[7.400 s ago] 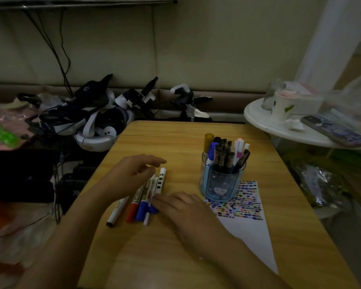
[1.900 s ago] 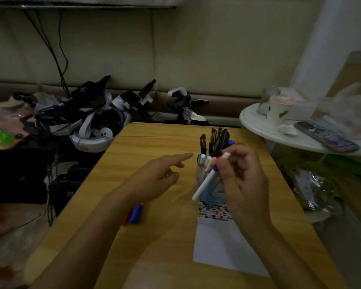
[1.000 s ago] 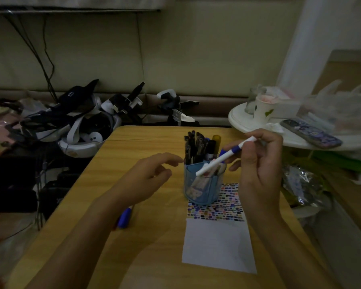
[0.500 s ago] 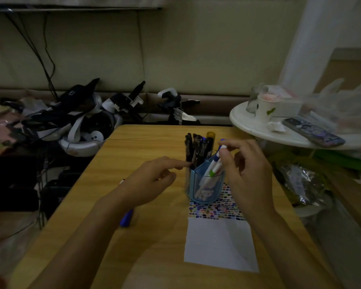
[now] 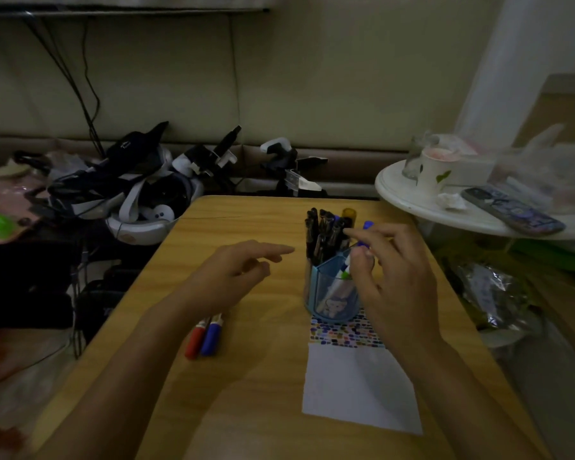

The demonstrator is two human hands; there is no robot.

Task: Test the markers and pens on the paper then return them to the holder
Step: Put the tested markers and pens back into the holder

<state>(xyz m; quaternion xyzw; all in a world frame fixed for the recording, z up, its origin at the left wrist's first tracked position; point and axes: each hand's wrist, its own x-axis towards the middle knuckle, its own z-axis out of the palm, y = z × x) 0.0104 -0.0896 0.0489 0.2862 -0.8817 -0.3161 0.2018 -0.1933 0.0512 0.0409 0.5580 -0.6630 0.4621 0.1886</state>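
- Right now I see the pen [image 5: 345,277] standing white-barrelled inside the front pocket of the blue holder [image 5: 332,298], its blue top near my fingertips.
- My right hand [image 5: 395,277] hovers at the holder's rim, thumb and forefinger curled close on the pen's top; I cannot tell whether they pinch it or have let go.
- My left hand [image 5: 233,277] floats relaxed over the table [image 5: 246,393], forefinger stretched toward the holder, grasping nothing.
- The holder sits on the far end of the paper [image 5: 359,386], right on the band of coloured test marks.
- A red marker [image 5: 195,340] and a blue marker [image 5: 211,336] lie side by side on the table under my left wrist, not yet returned.
- Risk, as I judge it: the holder looks light and crowded with dark pens, so a snagged finger on withdrawal could tip it.
- Reaching blind for the markers below my wrist could roll them toward the table's left edge.
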